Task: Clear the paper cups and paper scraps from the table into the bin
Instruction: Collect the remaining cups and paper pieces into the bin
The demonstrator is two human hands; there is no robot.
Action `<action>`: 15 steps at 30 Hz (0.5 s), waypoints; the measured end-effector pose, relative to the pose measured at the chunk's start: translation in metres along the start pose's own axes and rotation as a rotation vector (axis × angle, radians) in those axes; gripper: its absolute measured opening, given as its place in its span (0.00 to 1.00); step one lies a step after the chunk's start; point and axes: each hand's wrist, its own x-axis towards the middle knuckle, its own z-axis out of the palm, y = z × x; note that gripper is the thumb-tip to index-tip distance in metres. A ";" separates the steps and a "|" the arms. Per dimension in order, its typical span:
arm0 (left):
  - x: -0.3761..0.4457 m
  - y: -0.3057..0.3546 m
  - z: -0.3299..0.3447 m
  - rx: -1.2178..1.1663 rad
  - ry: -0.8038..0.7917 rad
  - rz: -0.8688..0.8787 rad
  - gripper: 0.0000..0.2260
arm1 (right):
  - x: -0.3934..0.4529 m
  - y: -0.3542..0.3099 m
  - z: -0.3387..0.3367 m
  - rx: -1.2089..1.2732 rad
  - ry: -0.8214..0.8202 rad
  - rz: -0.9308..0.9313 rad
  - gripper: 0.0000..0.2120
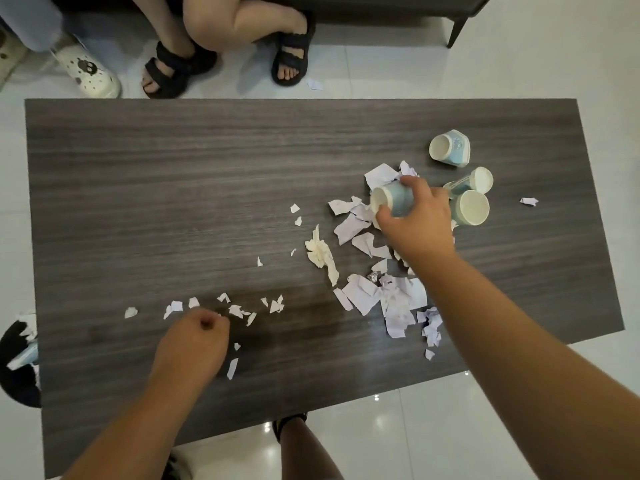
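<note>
My right hand [414,220] grips a blue-and-white paper cup [391,199] lying on its side among white paper scraps [377,292] on the right half of the dark wooden table [173,188]. Three more paper cups lie beyond it: one at the back [450,148], two close together [472,206] just right of my hand. My left hand [195,341] is closed into a fist over small scraps [239,310] near the table's front left; what it holds is hidden. A crumpled tissue [320,252] lies mid-table. The black bin [17,362] stands at the table's left edge.
Two seated people's legs and sandalled feet [287,64] are beyond the table's far edge, next to a white clog [88,72]. One scrap [314,84] lies on the white tiled floor. My own leg [304,448] shows below the near edge.
</note>
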 end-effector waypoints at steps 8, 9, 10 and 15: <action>-0.037 0.130 0.003 -1.204 -0.861 -0.094 0.29 | -0.116 -0.038 0.009 0.326 -0.368 -0.396 0.33; -0.036 0.133 0.003 -1.224 -0.873 -0.092 0.27 | -0.121 -0.035 0.009 0.316 -0.414 -0.387 0.35; -0.035 0.134 0.003 -1.231 -0.847 -0.108 0.24 | -0.122 -0.030 0.007 0.309 -0.455 -0.370 0.37; -0.029 0.112 0.006 -1.283 -0.863 -0.210 0.23 | -0.116 -0.014 -0.002 0.555 -0.568 -0.140 0.32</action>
